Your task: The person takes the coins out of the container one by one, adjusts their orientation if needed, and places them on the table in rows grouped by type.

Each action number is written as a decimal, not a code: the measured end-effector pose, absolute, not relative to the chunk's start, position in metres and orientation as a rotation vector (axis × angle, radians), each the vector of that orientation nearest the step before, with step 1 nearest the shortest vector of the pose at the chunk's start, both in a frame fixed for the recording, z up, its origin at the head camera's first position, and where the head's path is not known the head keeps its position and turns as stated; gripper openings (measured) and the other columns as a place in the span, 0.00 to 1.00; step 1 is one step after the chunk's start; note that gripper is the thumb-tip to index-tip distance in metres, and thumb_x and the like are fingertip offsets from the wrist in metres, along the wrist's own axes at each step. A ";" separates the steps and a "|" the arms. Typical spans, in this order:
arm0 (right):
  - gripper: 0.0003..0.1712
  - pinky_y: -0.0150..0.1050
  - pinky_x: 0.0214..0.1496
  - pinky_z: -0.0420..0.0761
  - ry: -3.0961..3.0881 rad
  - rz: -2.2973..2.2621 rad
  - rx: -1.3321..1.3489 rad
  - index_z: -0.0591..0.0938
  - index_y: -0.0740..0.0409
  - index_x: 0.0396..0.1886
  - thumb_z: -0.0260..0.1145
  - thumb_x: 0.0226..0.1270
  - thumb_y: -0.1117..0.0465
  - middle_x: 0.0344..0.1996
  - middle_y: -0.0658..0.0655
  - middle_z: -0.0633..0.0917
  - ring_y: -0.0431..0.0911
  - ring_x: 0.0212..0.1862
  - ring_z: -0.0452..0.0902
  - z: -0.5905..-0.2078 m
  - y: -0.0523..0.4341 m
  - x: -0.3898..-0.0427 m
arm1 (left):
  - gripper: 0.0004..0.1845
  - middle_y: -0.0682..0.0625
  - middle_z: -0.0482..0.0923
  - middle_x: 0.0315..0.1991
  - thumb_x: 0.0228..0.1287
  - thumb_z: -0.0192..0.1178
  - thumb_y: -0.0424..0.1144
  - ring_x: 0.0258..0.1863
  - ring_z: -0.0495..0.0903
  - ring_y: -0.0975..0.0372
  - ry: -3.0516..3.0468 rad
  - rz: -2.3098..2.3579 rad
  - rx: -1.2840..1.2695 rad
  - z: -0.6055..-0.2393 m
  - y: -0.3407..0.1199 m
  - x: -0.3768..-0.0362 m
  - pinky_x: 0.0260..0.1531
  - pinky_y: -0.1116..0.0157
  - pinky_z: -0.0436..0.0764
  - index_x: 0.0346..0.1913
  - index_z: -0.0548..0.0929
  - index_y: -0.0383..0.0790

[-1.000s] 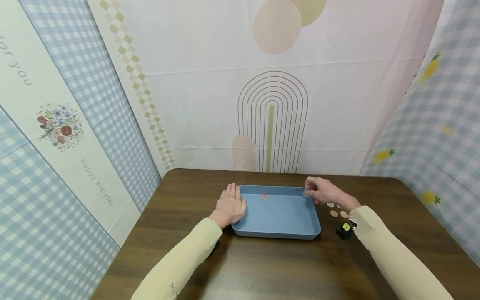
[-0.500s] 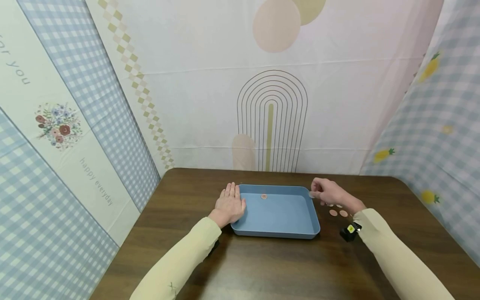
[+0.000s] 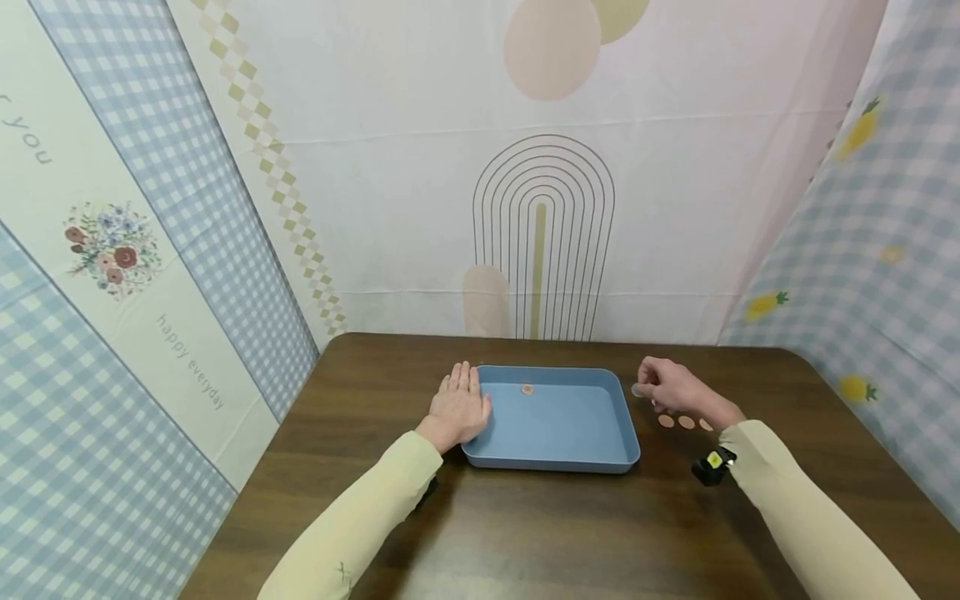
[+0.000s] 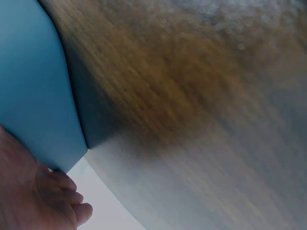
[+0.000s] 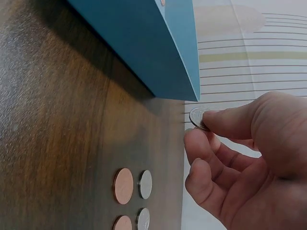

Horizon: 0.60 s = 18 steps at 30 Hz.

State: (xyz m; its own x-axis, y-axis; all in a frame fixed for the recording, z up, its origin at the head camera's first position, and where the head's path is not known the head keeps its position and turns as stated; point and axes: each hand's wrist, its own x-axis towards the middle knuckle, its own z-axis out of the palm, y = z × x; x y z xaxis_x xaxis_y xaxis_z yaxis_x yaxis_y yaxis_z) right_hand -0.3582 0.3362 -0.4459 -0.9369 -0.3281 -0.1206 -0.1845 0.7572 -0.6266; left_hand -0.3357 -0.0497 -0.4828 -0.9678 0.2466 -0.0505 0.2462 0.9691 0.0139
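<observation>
My right hand [image 3: 673,387] pinches a silver coin [image 5: 198,118] between thumb and fingers, above the table just right of the tray. A blue rectangular tray [image 3: 551,463] lies on the table. Along its left wall rests my left hand [image 3: 456,410], fingers straight and pointing away from me. One copper coin [image 3: 527,389] lies inside the tray near the back wall. Beneath the right hand are several coins, among them a copper coin [image 5: 123,186] and a silver coin [image 5: 145,184]; in the head view the hand hides part of this group.
The dark wooden table [image 3: 555,533] extends in front of the tray and to both sides. Behind it hangs a patterned cloth [image 3: 405,208], with checked cloths [image 3: 885,333] at the sides.
My right hand has moved right with the silver coin, from over the tray's back right corner to outside its right wall. The left hand has stayed on the tray.
</observation>
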 end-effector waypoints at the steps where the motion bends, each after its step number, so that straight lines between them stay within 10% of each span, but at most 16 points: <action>1: 0.09 0.41 0.24 0.77 2.730 -0.943 -0.407 0.71 0.61 0.37 0.60 0.72 0.61 0.29 0.61 0.78 0.48 0.24 0.76 -0.446 0.337 -0.358 | 0.35 0.38 0.46 0.79 0.78 0.30 0.53 0.79 0.45 0.49 3.067 0.014 0.382 -0.483 -0.050 -0.336 0.77 0.54 0.52 0.77 0.49 0.32; 18: 0.07 0.40 0.28 0.78 2.759 -0.930 -0.415 0.71 0.62 0.37 0.60 0.71 0.63 0.30 0.61 0.79 0.47 0.25 0.77 -0.451 0.352 -0.364 | 0.35 0.38 0.46 0.79 0.78 0.30 0.53 0.79 0.46 0.49 3.066 -0.004 0.377 -0.483 -0.049 -0.337 0.77 0.54 0.53 0.77 0.49 0.33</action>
